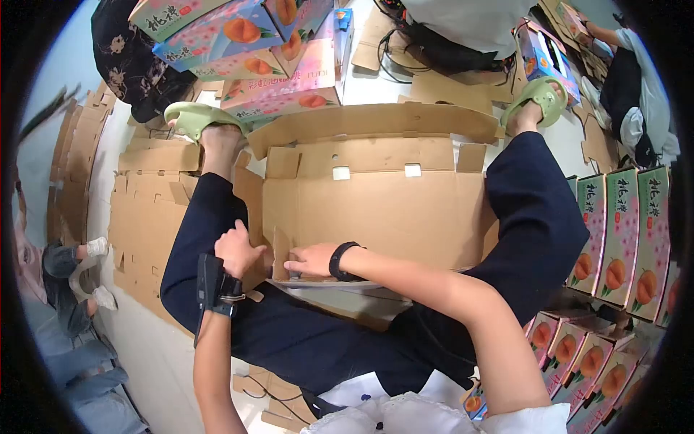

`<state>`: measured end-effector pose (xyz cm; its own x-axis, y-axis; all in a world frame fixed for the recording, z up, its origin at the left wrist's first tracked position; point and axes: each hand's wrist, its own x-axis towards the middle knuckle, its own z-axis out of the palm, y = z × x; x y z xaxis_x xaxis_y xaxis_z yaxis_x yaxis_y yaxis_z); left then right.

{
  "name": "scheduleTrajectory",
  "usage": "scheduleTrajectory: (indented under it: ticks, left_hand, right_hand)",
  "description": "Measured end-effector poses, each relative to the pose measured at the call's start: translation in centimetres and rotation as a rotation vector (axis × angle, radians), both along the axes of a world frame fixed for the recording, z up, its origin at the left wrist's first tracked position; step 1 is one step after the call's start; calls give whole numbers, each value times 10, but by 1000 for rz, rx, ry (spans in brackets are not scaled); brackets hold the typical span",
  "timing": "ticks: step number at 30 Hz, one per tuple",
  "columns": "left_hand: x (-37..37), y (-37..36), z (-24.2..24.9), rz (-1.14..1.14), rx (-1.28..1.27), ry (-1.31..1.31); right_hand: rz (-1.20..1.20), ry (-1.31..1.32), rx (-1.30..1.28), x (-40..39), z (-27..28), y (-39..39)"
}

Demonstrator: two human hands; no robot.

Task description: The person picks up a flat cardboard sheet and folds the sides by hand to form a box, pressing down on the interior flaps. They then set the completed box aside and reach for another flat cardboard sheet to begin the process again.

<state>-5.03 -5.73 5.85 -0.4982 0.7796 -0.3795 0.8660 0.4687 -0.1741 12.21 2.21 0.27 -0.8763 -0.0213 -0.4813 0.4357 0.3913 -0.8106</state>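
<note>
An unfolded brown cardboard box [376, 210], plain side up, lies between my legs with its far flap raised. My right hand [314, 259] reaches across to the box's near left corner. Its fingers are closed at the near edge, beside a small upright corner flap [280, 249]. My left hand [238, 249] is just outside that corner, near the left side panel [250, 202] and my knee. Its thumb points right, apart from the index finger; the other fingers are partly hidden. A black band is on each wrist, the left one carrying a bulky device.
Flattened cardboard [148, 231] covers the floor at left. Printed peach cartons [282, 79] are stacked beyond my foot, and rows of similar cartons [614, 246] stand at right. Other people sit at both sides and ahead. A cable [390, 50] lies near the top.
</note>
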Motion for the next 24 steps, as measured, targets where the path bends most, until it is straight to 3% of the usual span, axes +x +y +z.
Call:
scheduleTrajectory:
  ticks: [2,5,7,9,12,17,19,21,22,24]
  left_hand:
    - [-31,-13,-46,-12,19,-156]
    - [-36,2,-41,58,52,-247]
    - [-51,6,-41,93,88,-315]
    - [-57,11,-45,104,38,-288]
    - [-62,10,-64,83,48,-192]
    - [-60,12,-74,128,-90,-167]
    - [-65,13,-80,165,40,-196]
    - [-86,18,-103,357,213,-436]
    - [-67,29,-69,476,243,-612]
    - [-97,26,-118,429,352,-575]
  right_hand:
    - [-69,37,-89,2,4,2]
    - [-123,42,-156,-7,6,1]
    - [-89,-36,-284,-17,-11,5]
    - [-71,48,-337,-33,-49,-2]
    - [-92,-73,-512,-13,9,3]
    - [84,-21,-388,-15,-12,-7]
    - [46,18,-330,-9,0,0]
    - [144,-23,-292,-2,11,26]
    - [104,-35,-214,7,0,41]
    - [-33,-110,62,41,10,95]
